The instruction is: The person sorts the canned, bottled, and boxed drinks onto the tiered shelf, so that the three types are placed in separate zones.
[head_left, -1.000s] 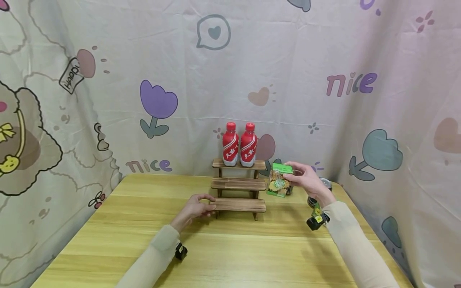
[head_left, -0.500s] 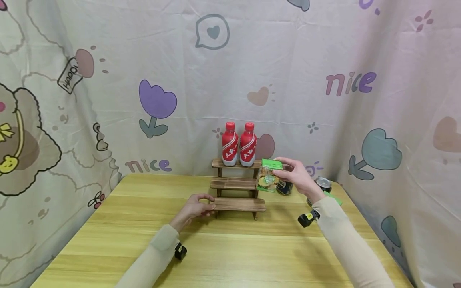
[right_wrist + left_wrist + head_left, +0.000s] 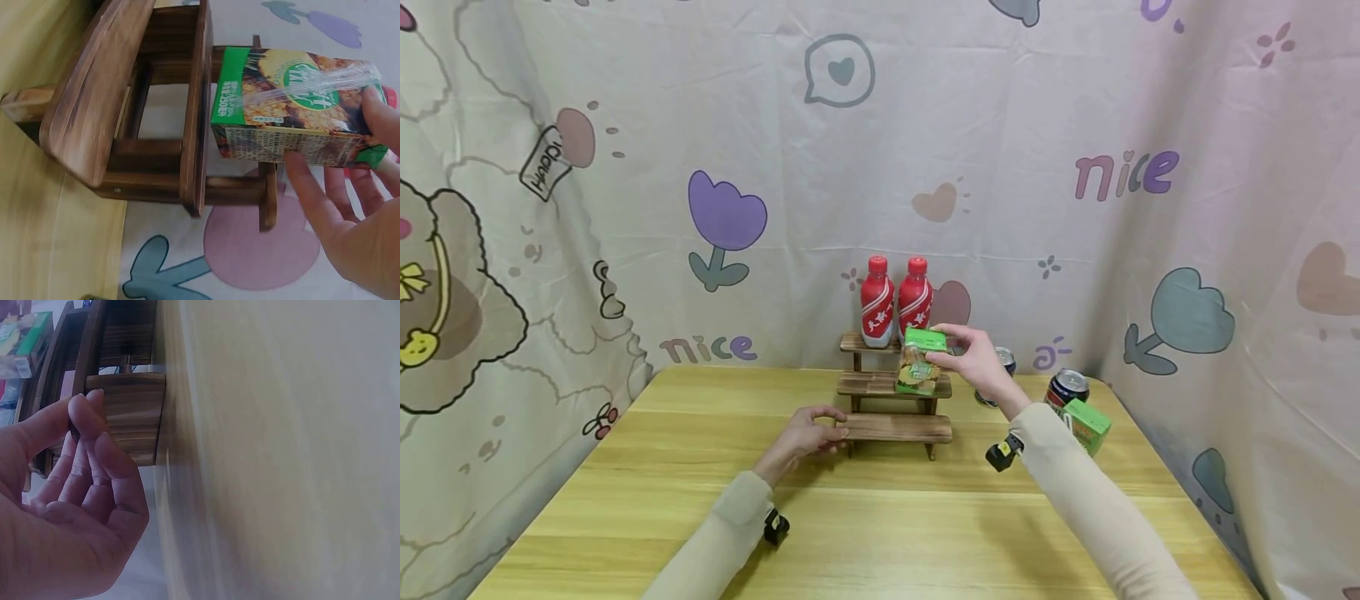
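Observation:
A three-tier wooden shelf (image 3: 891,427) stands on the table. At its left end my left hand (image 3: 807,435) pinches the lowest tier, thumb and fingers around the board's edge in the left wrist view. My right hand (image 3: 976,364) grips a green juice carton (image 3: 919,367) near its top. The carton is upright, its base right at the middle tier (image 3: 865,383) toward that tier's right end. The right wrist view shows the carton (image 3: 294,94) with a pineapple picture and a straw along its side. Two red bottles (image 3: 877,304) stand on the top tier; the carton covers part of the right one.
Right of the shelf stands a dark can (image 3: 1003,360), partly behind my right hand. Farther right are another dark can (image 3: 1067,387) and a second green carton (image 3: 1087,425), partly behind the sleeve. A patterned curtain (image 3: 820,192) hangs behind the table (image 3: 880,533).
My right hand has carried the juice carton leftward from beside the shelf to the middle tier. The cans and second carton at the right show more now. My left hand stays on the lowest tier.

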Tool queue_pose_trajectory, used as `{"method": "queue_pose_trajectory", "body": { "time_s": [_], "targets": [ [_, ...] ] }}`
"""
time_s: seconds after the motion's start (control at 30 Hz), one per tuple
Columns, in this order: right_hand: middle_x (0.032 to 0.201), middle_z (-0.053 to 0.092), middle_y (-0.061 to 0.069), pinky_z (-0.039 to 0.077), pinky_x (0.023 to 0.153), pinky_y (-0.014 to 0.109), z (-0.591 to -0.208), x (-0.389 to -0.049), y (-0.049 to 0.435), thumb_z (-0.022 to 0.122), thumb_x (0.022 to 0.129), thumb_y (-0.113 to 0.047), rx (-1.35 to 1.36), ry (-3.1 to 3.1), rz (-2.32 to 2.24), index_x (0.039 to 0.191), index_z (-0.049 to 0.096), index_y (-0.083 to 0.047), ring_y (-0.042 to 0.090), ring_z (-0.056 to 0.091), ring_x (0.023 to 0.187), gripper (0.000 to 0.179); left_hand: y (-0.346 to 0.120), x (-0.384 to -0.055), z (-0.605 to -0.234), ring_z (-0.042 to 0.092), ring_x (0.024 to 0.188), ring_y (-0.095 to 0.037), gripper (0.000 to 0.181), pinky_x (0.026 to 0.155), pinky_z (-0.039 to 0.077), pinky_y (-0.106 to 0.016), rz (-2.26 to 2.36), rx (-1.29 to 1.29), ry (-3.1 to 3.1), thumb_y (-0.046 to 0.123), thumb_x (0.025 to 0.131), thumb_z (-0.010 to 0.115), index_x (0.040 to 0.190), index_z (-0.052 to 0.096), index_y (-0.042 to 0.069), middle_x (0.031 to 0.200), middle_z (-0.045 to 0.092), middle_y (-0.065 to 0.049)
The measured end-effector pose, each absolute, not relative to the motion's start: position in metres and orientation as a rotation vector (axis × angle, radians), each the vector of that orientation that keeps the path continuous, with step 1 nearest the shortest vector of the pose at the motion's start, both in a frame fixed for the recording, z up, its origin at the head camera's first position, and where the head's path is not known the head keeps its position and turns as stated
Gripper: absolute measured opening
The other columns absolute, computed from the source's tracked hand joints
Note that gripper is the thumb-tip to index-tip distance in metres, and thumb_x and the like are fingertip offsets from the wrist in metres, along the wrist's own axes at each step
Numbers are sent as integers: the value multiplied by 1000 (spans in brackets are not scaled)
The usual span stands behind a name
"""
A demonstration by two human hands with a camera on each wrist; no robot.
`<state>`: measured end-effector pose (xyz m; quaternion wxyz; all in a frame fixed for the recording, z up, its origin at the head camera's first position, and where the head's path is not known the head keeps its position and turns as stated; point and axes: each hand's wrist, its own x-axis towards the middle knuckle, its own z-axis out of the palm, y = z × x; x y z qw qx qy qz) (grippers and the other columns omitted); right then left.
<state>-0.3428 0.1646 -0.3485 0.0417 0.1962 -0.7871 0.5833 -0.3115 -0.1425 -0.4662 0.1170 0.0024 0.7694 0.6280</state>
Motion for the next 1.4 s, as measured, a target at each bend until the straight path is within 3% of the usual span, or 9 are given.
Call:
{"method": "queue_pose_trajectory", "body": {
  "time_s": [0.2,0.4,0.63,0.87,1.17,1.4],
  "targets": [
    [122,64,15,55,86,51,-351,-343,153,79,84,-17,526,-2410,1795,131,62,-14,29,60,113,50,-141,-310,-469,61,57,-12,27,54,51,-25,1841,13,2238,7,88,72,114,66,4,79,73,-11],
    [119,66,15,55,86,50,-354,-342,146,79,83,-15,471,-2374,1826,132,62,-13,27,65,110,52,-139,-311,-471,61,57,-12,27,54,50,-25,1830,12,2235,7,88,72,114,66,4,79,73,-11],
    [124,66,13,57,83,35,-356,-339,144,80,83,-16,390,-2348,1835,131,63,-15,29,63,115,52,-138,-310,-471,61,57,-13,28,56,52,-29,1812,6,2244,9,87,73,114,66,5,81,74,-11],
    [138,59,9,49,101,44,-356,-340,141,80,83,-17,372,-2314,1857,131,64,-16,25,55,127,51,-139,-310,-468,61,57,-14,27,56,53,-29,1823,8,2252,7,87,72,114,66,5,84,73,-14],
    [130,66,7,52,97,42,-353,-345,128,83,79,-24,403,-2295,1820,129,65,-18,23,60,121,53,-142,-314,-465,62,57,-14,28,56,53,-28,1840,-14,2242,7,87,73,114,67,5,82,73,-12],
    [124,69,4,49,101,41,-356,-349,120,85,77,-24,387,-2265,1827,124,68,-18,17,62,117,50,-144,-313,-462,64,59,-15,29,58,54,-29,1846,-7,2236,5,87,72,115,66,3,85,73,-15]
  ]
}}
